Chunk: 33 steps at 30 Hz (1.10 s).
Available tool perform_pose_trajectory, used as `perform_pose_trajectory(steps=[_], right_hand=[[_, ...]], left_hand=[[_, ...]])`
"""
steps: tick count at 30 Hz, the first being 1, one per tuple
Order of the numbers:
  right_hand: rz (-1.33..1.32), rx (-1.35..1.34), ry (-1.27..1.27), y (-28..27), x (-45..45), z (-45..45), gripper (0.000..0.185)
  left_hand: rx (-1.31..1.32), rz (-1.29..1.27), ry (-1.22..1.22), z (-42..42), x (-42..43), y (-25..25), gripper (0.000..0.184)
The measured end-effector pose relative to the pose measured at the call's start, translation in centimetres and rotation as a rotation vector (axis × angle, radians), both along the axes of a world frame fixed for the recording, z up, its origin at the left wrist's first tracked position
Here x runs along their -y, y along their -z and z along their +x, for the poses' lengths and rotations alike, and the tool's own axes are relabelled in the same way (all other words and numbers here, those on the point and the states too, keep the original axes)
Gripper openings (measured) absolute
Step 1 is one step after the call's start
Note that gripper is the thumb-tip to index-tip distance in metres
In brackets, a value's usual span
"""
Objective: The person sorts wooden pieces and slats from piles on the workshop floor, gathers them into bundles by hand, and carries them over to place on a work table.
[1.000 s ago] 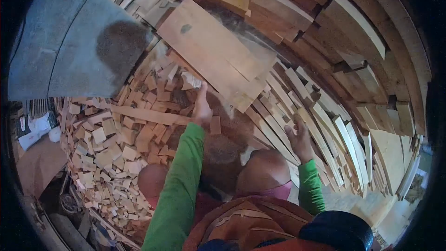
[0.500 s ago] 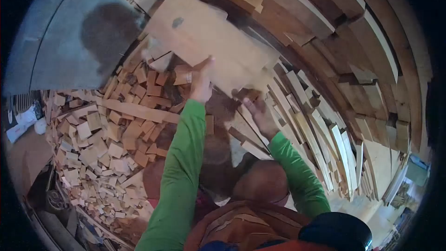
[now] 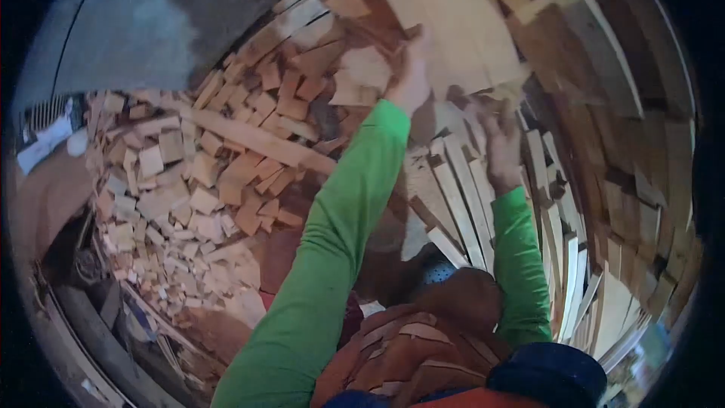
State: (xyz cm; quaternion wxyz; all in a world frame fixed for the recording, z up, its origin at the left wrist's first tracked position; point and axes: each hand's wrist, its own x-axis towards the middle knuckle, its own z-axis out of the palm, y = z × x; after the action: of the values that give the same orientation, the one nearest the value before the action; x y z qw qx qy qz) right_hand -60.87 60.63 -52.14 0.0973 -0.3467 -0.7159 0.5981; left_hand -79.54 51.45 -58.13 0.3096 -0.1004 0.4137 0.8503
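At left, wood blocks (image 3: 177,196) heaped. Left hand (image 3: 411,75) at the left edge of the wide board (image 3: 449,19), top centre; finger closure we cannot tell. Right hand (image 3: 501,143) blurred near the board's lower end, fingers apart, beside wood strips (image 3: 461,174). We judge handling begun, unfinished.

Between the person's left sleeve (image 3: 340,242) and right sleeve (image 3: 522,264) lies open room above the strips (image 3: 462,181); the wide board (image 3: 445,15) bars the way ahead, offcuts (image 3: 177,204) (densely heaped) the left, stacked planks (image 3: 604,83) the right.
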Motion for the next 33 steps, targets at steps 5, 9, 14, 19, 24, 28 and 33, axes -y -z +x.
perform_pose_trajectory(steps=[5, 9, 14, 19, 24, 28, 33], right_hand=[[0.300, -0.020, -0.222, 4.0, -3.3, 2.3, 0.046], [0.136, -0.041, -0.104, 2.6, -0.9, 2.8, 0.049], [0.014, 0.054, 0.067, 2.7, 1.5, 7.6, 0.055], [0.255, 0.204, -0.110, 3.7, 5.4, 8.1, 0.066], [0.545, 0.092, -0.187, 2.7, 6.1, 4.7, 0.074], [0.536, 0.043, -0.206, 2.3, 6.5, 4.3, 0.074], [0.443, 0.133, -0.113, 1.5, 7.2, 5.1, 0.066]], left_hand=[[-0.187, 0.008, 0.149, 0.3, 2.0, -1.5, 0.057], [-0.653, -0.742, 0.684, -0.7, 8.8, -6.7, 0.071], [-1.513, -1.487, 1.222, -1.2, 30.4, 6.9, 0.074], [-1.472, -1.687, 0.886, 5.5, 36.5, 6.9, 0.052], [-1.657, -1.473, 0.495, 6.8, 38.4, 2.8, 0.032], [-1.736, -1.317, 0.338, 5.7, 38.7, -5.3, 0.024], [-1.858, -1.238, 0.321, 6.0, 37.5, -9.7, 0.015]])
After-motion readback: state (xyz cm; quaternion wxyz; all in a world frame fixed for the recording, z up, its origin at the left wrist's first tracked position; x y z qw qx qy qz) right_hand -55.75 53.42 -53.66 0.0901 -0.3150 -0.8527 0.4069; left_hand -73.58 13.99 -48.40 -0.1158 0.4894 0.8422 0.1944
